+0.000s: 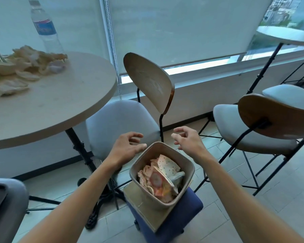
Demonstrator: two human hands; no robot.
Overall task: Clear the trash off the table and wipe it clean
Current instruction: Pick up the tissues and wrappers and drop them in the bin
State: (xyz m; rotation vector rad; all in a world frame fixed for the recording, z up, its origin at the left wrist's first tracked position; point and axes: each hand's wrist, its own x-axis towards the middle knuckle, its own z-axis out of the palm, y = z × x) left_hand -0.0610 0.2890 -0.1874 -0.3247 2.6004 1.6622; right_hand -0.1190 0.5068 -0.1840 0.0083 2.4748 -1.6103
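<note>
Two empty hands (158,141) over upright bin (188,162)

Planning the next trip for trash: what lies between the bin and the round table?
In the head view, the left hand and a grey chair seat lie between the bin and the round table.

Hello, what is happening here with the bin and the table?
A person is clearing a table. Both hands hover open over a beige trash bin that stands on a blue stool: the left hand by its left rim, the right hand above its far right side, neither holding anything. The bin already holds crumpled paper trash. On the round table, more wrappers and a plastic water bottle remain.
</note>
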